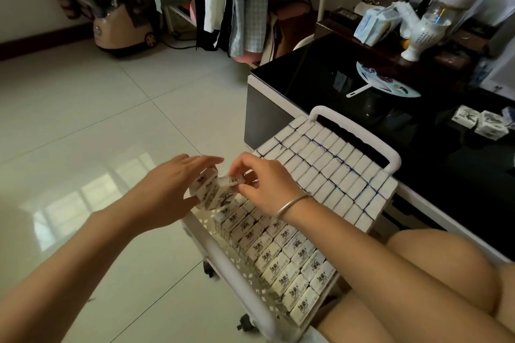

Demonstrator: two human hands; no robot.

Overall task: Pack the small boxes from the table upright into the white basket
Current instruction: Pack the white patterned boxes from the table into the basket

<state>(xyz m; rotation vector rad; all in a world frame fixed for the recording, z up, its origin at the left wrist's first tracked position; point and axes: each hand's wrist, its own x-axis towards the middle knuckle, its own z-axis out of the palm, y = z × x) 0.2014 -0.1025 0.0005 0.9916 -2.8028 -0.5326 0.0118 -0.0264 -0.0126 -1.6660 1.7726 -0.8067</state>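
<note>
The white basket (223, 256) stands in front of me, beside the black table. Its far half is filled with several rows of small white boxes (328, 170) set upright. The near half holds more boxes (289, 256) lying with their printed faces up. My left hand (178, 184) holds a small stack of printed boxes (207, 192) above the basket's left side. My right hand (262, 181), with a silver bangle at the wrist, pinches one box (232, 180) off that stack. A few more small boxes (482, 122) lie on the table at the right.
The black glass table (348, 69) carries a hand fan (387, 83), a white vase (423, 33), tissue packs and a lamp. Clothes hang on a rack at the back, with a garment steamer (125, 28) on the tiled floor. My bare knees are at the lower right.
</note>
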